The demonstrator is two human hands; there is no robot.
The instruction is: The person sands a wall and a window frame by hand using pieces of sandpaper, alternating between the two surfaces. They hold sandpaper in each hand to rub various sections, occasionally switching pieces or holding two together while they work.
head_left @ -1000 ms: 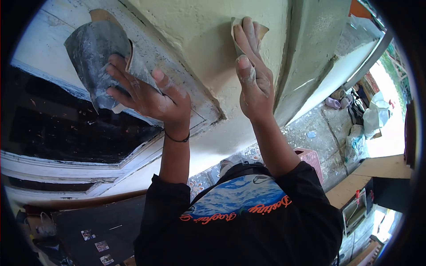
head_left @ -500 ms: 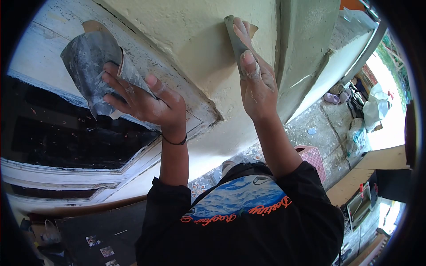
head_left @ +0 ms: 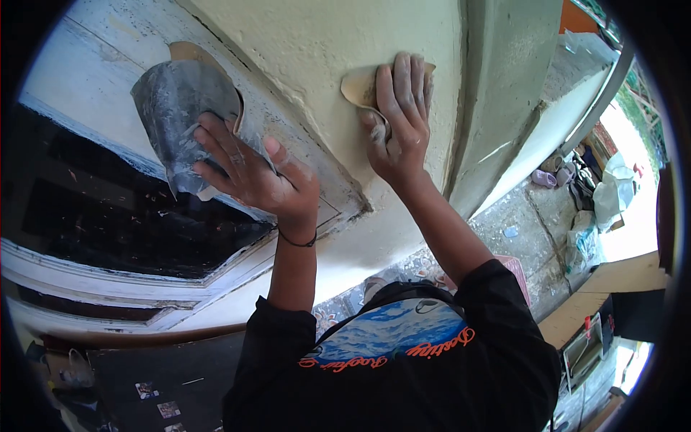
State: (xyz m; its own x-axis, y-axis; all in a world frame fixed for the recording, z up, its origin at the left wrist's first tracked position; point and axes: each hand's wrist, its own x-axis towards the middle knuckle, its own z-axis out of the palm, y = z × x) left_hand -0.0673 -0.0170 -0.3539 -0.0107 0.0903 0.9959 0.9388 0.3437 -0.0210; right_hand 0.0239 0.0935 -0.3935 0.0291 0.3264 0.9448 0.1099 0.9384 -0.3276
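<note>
My left hand [head_left: 255,169], dusty with white powder, holds a large curled sheet of dark grey sandpaper [head_left: 180,97] with a tan back, between its thumb and fingers. That sheet hangs in front of the white wooden window frame [head_left: 86,61]. My right hand [head_left: 403,122] lies over a smaller folded piece of sandpaper [head_left: 358,85], pressing it to the cream wall [head_left: 317,43]. The tan side of this piece shows at its left edge, and its fingers point upward. White dust coats the fingers of both hands.
Below the left hand is a dark window pane [head_left: 108,209]. A wall corner [head_left: 497,86] runs down at the right. On the floor stand a pink stool-like object [head_left: 515,277], shoes [head_left: 545,178] and plastic bags [head_left: 613,189]. A dark board [head_left: 187,367] lies lower left.
My right hand has turned from edge-on to palm toward the wall, laying its sandpaper against the surface. The left hand and its sheet have shifted slightly right and down in view.
</note>
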